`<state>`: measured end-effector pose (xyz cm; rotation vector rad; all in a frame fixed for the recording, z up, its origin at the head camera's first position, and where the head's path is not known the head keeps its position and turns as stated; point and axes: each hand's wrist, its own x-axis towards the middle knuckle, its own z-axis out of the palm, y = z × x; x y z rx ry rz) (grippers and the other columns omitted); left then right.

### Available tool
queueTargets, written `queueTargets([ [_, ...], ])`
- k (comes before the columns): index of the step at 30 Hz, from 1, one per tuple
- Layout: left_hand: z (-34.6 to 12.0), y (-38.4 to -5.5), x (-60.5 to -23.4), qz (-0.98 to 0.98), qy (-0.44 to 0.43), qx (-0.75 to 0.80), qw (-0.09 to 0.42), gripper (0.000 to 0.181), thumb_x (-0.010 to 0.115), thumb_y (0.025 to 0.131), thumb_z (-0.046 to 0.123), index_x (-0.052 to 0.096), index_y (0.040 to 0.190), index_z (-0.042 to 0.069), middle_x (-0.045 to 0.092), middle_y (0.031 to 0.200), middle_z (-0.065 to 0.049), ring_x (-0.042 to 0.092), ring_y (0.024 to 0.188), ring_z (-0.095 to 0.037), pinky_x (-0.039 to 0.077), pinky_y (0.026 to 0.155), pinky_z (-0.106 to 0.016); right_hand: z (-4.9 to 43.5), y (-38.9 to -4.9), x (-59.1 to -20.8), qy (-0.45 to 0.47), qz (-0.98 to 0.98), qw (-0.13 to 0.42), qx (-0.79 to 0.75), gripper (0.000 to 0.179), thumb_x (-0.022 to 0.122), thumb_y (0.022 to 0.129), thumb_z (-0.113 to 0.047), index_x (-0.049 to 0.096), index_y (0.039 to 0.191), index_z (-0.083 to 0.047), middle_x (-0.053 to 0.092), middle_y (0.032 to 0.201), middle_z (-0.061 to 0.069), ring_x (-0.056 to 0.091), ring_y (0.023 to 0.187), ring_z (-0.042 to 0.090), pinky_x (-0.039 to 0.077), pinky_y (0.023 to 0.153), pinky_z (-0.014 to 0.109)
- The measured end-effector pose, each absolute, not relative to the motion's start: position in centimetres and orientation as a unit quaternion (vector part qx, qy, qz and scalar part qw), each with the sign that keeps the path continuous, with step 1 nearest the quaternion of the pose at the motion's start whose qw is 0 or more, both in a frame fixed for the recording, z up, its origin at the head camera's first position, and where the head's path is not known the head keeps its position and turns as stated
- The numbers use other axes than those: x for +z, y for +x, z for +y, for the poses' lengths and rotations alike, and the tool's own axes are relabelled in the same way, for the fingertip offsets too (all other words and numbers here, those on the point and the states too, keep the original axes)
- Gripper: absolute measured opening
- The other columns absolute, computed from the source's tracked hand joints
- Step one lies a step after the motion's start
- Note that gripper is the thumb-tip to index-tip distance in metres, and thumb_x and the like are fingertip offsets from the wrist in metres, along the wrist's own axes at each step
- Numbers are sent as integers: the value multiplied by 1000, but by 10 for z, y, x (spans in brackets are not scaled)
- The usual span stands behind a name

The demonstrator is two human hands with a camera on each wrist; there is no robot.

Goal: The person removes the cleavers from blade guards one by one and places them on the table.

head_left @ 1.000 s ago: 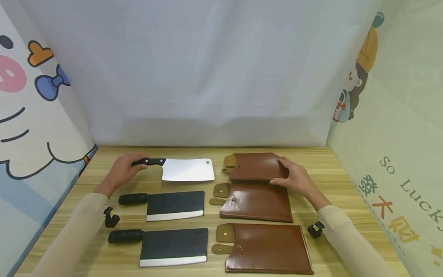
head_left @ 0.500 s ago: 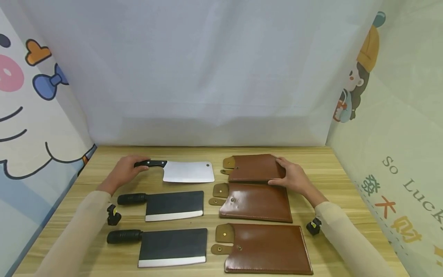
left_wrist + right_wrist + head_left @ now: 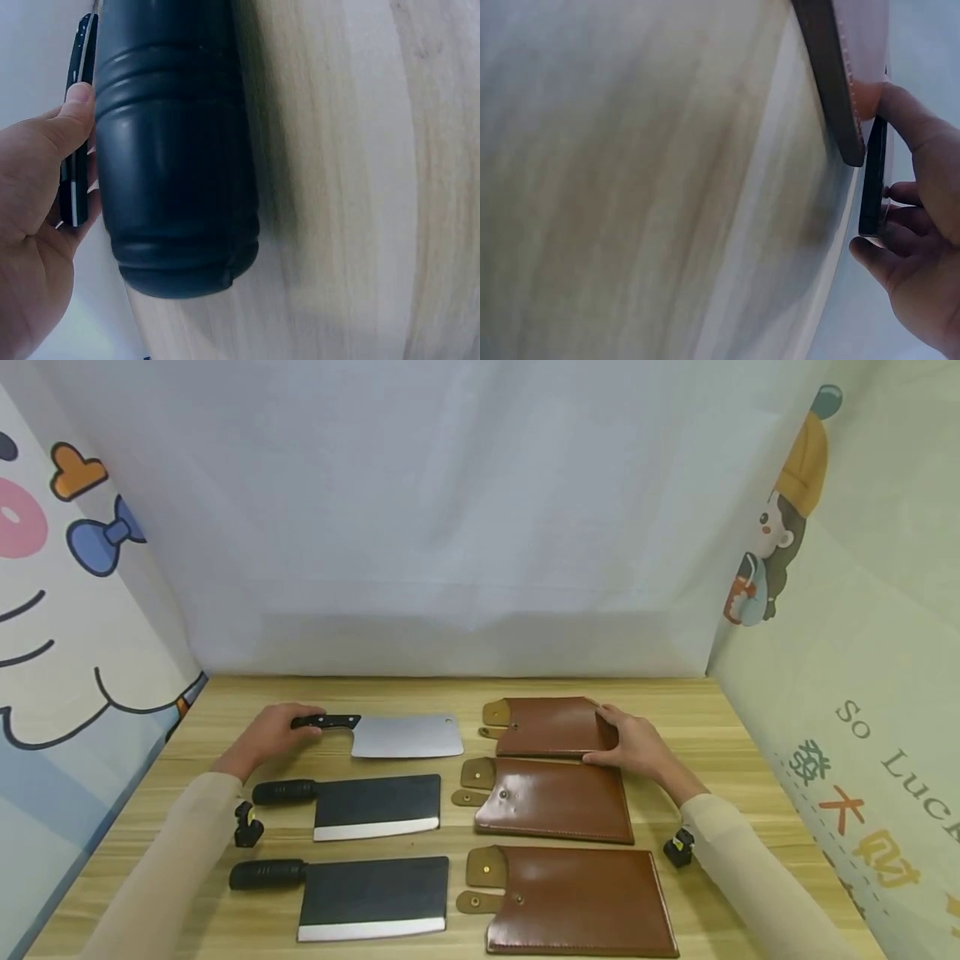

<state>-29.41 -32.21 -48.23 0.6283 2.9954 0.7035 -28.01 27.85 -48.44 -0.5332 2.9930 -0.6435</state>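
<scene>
My left hand (image 3: 273, 737) grips the black riveted handle of a silver cleaver (image 3: 405, 737) at the back of the table. In the left wrist view, the thumb lies along that cleaver's handle (image 3: 75, 180), beyond a large black knife handle (image 3: 176, 157) close to the camera. At the back right, my right hand (image 3: 637, 745) holds the right end of a brown leather knife sheath (image 3: 551, 727), thumb at the near edge and fingers at the far one. This sheath's snap flap and strap face the cleaver's blade tip, with a gap between them.
Two dark-bladed cleavers, the middle one (image 3: 378, 806) and the front one (image 3: 375, 897), lie nearer, handles left. To their right lie the middle brown sheath (image 3: 558, 797) and the larger front sheath (image 3: 581, 897). A white cloth (image 3: 465, 527) hangs behind the wooden table (image 3: 705, 893).
The silver cleaver has come down slightly toward the near side, and its blade looks greyer. The back sheath has sunk a little and lies flatter. Both hands keep their holds.
</scene>
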Motion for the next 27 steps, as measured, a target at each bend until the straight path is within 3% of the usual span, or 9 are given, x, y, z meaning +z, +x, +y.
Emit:
queueTargets([
  [21, -327, -298, -494, 955, 208, 211, 12, 37, 74, 94, 12, 68, 124, -9, 67, 122, -30, 59, 117, -52, 46, 99, -64, 279, -289, -492, -182, 957, 52, -221, 96, 86, 83, -43, 42, 151, 9, 36, 155, 34, 41, 139, 51, 41, 110, 61],
  [27, -322, -295, -495, 956, 187, 226, 19, 46, 70, 98, 18, 60, 134, -10, 61, 131, -34, 54, 124, -54, 42, 103, -66, 280, -288, -494, -185, 956, 54, -220, 95, 85, 84, -43, 43, 150, 8, 38, 155, 33, 43, 138, 51, 42, 110, 61],
])
